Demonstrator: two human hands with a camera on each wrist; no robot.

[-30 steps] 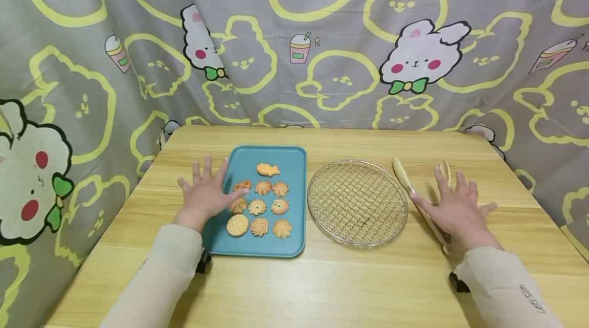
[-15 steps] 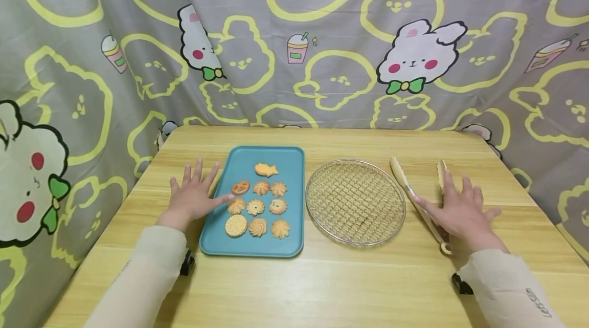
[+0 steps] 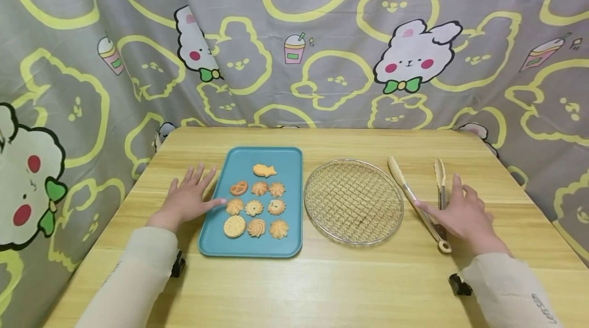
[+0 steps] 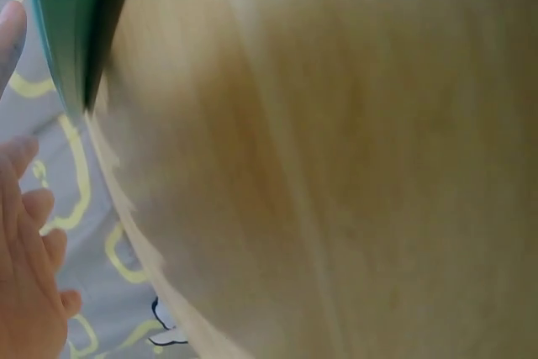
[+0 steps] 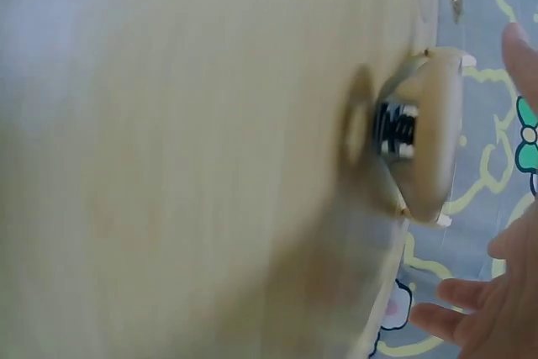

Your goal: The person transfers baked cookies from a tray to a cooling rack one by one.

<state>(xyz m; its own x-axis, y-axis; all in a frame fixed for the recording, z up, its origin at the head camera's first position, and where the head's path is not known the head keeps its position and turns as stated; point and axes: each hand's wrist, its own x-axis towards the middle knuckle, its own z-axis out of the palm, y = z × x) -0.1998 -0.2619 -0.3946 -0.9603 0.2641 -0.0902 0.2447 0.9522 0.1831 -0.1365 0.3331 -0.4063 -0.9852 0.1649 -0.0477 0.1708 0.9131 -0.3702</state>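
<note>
My left hand [image 3: 186, 201] hovers at the left side of a blue-green tray [image 3: 291, 169], fingers spread, its thumb over the rim. On the tray lie a fish-shaped cracker [image 3: 264, 170], a pretzel [image 3: 239, 188], a round cracker [image 3: 234, 226] and several piped cookies [image 3: 256, 227]. My right hand [image 3: 467, 215] is above the hinge half of metal tongs [image 3: 430, 225] with beige tips, spread apart on the table. Its fingers are loosely extended and hold nothing; whether the thumb touches the tongs I cannot tell. The right wrist view shows the tongs' hinge end [image 5: 437, 136] close up.
A round wire rack [image 3: 353, 201] lies between tray and tongs on the wooden table [image 3: 322, 287]. A grey patterned curtain [image 3: 257, 87] surrounds the table's back and sides. Black wrist cameras [image 3: 460, 284] hang below both sleeves.
My left hand has moved left, uncovering the pretzel and more of the tray. My right hand has lowered slightly toward me, baring the right arm of the tongs, its fingers less spread.
</note>
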